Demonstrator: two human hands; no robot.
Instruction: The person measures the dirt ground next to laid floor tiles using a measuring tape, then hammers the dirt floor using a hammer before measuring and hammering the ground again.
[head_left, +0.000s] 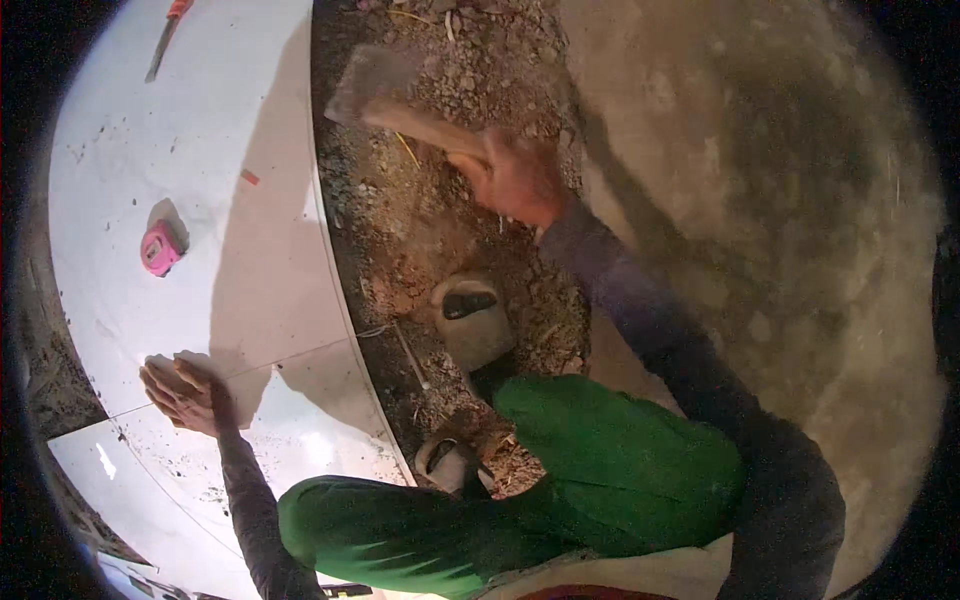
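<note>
My right hand (515, 175) is wrapped round the wooden handle (420, 125) of a tool whose broad grey head (362, 85) is blurred, raised over the dirt strip beside the tiles. My left hand (185, 395) rests with fingers spread on a large white tile (120, 320), near a seam with the adjoining tile. Farther up that surface lie a pink tape measure (160, 250) and a small red strip (250, 177). An orange-handled tool (160, 50) lies at the upper left.
My green-clad legs (620, 460) and shoes (470, 325) are below, with a thin metal rod (410, 355) in the dirt (410, 230) near them. A rough plastered surface (790, 230) fills the right side, and debris lies beyond the tiles' left edge.
</note>
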